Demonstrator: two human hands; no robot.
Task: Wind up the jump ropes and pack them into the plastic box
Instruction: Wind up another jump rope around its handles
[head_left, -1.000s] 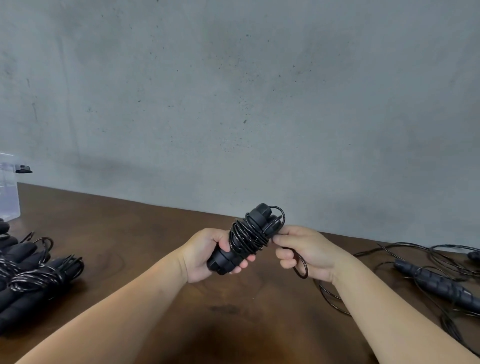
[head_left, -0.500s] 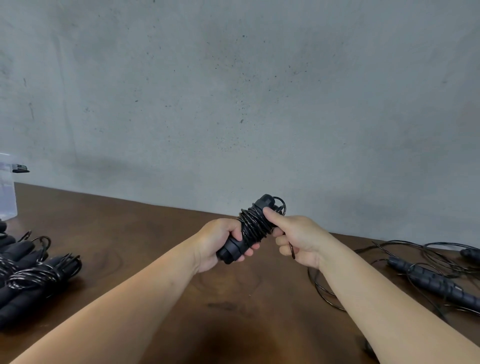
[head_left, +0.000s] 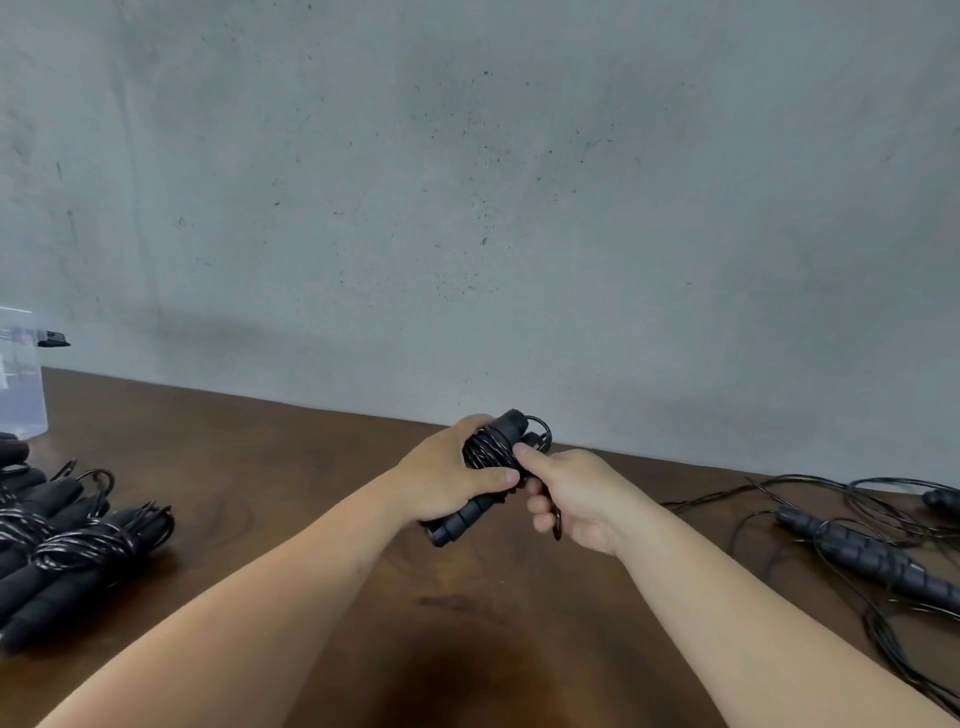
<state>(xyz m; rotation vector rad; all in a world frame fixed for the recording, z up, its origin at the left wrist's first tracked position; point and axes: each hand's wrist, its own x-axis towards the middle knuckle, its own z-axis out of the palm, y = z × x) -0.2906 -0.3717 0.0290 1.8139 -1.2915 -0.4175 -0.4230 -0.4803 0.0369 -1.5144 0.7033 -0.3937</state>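
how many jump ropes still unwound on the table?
1 for sure: the loose rope lying at right, cord spread around its handle. A second handle shows at the right edge; it may belong to the same rope or another, cut off by the frame.

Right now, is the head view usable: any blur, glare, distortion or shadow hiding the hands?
Head view: hands sharp; left hand and right hand grip the black wound jump rope. Wide-angle bending curves the brown wooden table edge; soft dark shadow at the bottom centre; no glare.
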